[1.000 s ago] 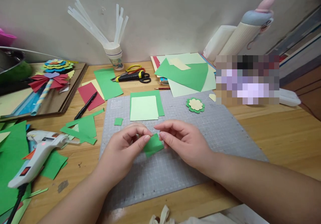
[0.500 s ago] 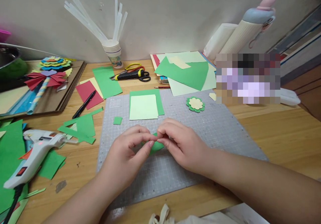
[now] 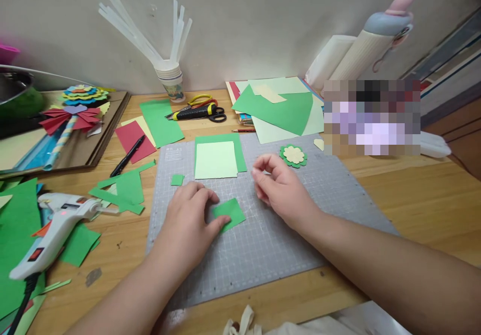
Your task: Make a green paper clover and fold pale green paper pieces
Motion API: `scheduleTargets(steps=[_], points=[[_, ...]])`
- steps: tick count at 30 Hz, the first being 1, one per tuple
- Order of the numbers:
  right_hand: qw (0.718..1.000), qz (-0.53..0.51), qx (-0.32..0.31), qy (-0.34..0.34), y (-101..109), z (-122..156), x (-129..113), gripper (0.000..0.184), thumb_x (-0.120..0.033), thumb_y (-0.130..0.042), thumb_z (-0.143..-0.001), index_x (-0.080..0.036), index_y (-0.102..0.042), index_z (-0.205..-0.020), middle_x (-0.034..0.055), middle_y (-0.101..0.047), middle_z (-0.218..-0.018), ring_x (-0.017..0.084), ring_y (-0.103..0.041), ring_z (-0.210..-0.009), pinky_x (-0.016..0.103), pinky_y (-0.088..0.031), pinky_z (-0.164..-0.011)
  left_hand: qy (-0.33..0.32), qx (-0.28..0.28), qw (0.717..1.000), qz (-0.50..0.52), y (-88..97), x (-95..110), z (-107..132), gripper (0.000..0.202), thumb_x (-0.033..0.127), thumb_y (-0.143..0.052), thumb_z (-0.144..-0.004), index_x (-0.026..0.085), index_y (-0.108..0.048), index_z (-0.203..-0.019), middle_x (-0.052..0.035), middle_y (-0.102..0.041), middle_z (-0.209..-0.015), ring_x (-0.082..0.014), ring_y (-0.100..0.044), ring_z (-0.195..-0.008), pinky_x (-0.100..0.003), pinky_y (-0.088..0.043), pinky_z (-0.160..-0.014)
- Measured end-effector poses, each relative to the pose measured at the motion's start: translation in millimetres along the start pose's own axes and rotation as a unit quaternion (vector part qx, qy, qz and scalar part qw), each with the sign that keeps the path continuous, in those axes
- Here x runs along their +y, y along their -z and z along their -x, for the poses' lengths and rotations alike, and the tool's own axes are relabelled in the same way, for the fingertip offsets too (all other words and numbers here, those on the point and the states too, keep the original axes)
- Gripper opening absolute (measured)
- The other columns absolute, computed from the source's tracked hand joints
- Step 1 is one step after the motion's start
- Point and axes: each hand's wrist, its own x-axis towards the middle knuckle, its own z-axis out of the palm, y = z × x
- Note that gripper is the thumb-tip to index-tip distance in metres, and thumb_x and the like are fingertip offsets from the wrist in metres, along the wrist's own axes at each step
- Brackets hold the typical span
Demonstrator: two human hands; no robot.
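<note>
A small green paper square (image 3: 233, 214) lies tilted on the grey cutting mat (image 3: 285, 240). My left hand (image 3: 193, 217) rests at its left side, thumb tip touching the paper and index finger apart from the thumb. To the upper right, my right hand (image 3: 276, 185) is raised a little over the mat with fingers curled and thumb against them; whatever they may hold is hidden. Behind the hands, a pale green paper stack (image 3: 216, 159) overlaps a green sheet (image 3: 241, 154). A layered paper flower (image 3: 293, 155), cream on green, sits beyond my right hand.
A white glue gun (image 3: 56, 230) lies at left among green scraps (image 3: 128, 192). Near the wall are scissors (image 3: 218, 117), a box cutter (image 3: 193, 111), and a paper cup (image 3: 171, 82) holding white sticks. A black pen (image 3: 128, 155) lies on red paper (image 3: 137, 137).
My hands have parted: the right moved up and right, the left slightly left. The green square, earlier mostly covered by my fingers, now shows on the mat.
</note>
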Motion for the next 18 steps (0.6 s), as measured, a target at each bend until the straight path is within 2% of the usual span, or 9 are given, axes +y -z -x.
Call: scheduleTargets(steps=[2, 4, 6, 8, 11, 13, 15, 18], points=[[1.0, 0.012, -0.013, 0.002, -2, 0, 0, 0.018, -0.028, -0.053, -0.085, -0.025, -0.044, -0.1, -0.0042, -0.05, -0.085, 0.006, -0.045, -0.05, 0.022, -0.035, -0.047, -0.008, -0.011, 1.0, 0.005, -0.6, 2, 1, 0.015, 0.028, -0.07, -0.072, 0.02, -0.059, -0.08, -0.0047, -0.057, -0.091, -0.0252, -0.051, -0.09, -0.039, -0.039, -0.079], [0.995, 0.085, -0.054, 0.016, -4, 3, -1, 0.019, -0.027, -0.054, -0.084, -0.024, -0.047, -0.101, -0.0016, -0.052, -0.093, 0.007, -0.047, -0.056, 0.023, -0.038, -0.051, -0.017, -0.032, 0.999, 0.02, -0.7, 4, 2, 0.011, 0.024, -0.067, -0.075, 0.02, -0.056, -0.075, -0.003, -0.058, -0.088, -0.0236, -0.051, -0.088, -0.037, -0.038, -0.078], [0.973, 0.201, -0.102, 0.046, -5, 8, -3, 0.019, -0.025, -0.057, -0.082, -0.022, -0.052, -0.1, 0.0007, -0.056, -0.096, 0.01, -0.049, -0.063, 0.025, -0.04, -0.057, -0.022, -0.048, 0.998, 0.028, -1.2, 6, 1, 0.011, 0.019, -0.065, -0.076, 0.02, -0.054, -0.073, -0.0008, -0.059, -0.083, -0.0222, -0.052, -0.084, -0.036, -0.036, -0.076], [0.939, 0.303, -0.138, 0.084, -6, 13, -6, 0.026, -0.02, -0.06, -0.079, -0.022, -0.055, -0.105, 0.0023, -0.059, -0.099, 0.013, -0.052, -0.071, 0.028, -0.04, -0.063, -0.02, -0.053, 0.998, 0.031, -2.2, 7, 0, 0.01, 0.015, -0.061, -0.077, 0.021, -0.054, -0.073, 0.0006, -0.06, -0.078, -0.021, -0.053, -0.081, -0.036, -0.035, -0.075], [0.911, 0.363, -0.158, 0.113, -6, 16, -7, 0.035, -0.017, -0.061, -0.078, -0.021, -0.055, -0.112, 0.0041, -0.061, -0.103, 0.015, -0.053, -0.079, 0.029, -0.039, -0.067, -0.009, -0.042, 0.997, 0.06, -3.2, 6, 0, 0.011, 0.011, -0.055, -0.078, 0.021, -0.054, -0.074, 0.0014, -0.06, -0.074, -0.0194, -0.053, -0.077, -0.036, -0.035, -0.075], [0.916, 0.354, -0.161, 0.102, -6, 16, -6, 0.023, -0.018, -0.061, -0.079, -0.02, -0.059, -0.102, 0.003, -0.062, -0.095, 0.015, -0.053, -0.078, 0.028, -0.039, -0.066, 0.002, -0.031, 0.992, 0.118, -2.1, 6, 1, 0.012, 0.011, -0.052, -0.08, 0.022, -0.053, -0.074, 0.0018, -0.059, -0.075, -0.0182, -0.053, -0.076, -0.034, -0.036, -0.074], [0.939, 0.297, -0.156, 0.077, -6, 14, -5, 0.005, -0.02, -0.059, -0.081, -0.019, -0.06, -0.085, 0.0001, -0.06, -0.078, 0.014, -0.052, -0.07, 0.027, -0.037, -0.061, 0.014, -0.004, 0.981, 0.194, 0.3, 6, 3, 0.01, 0.014, -0.05, -0.082, 0.022, -0.053, -0.077, 0.0019, -0.058, -0.078, -0.017, -0.053, -0.078, -0.031, -0.038, -0.073], [0.975, 0.164, -0.119, 0.086, -6, 12, -4, 0.009, -0.021, -0.055, -0.084, -0.019, -0.056, -0.076, -0.0021, -0.054, -0.07, 0.012, -0.048, -0.065, 0.025, -0.038, -0.059, 0.028, 0.062, 0.963, 0.261, 4.6, 7, 4, 0.005, 0.022, -0.055, -0.083, 0.024, -0.054, -0.087, 0.0017, -0.057, -0.085, -0.0158, -0.051, -0.08, -0.029, -0.038, -0.072]])
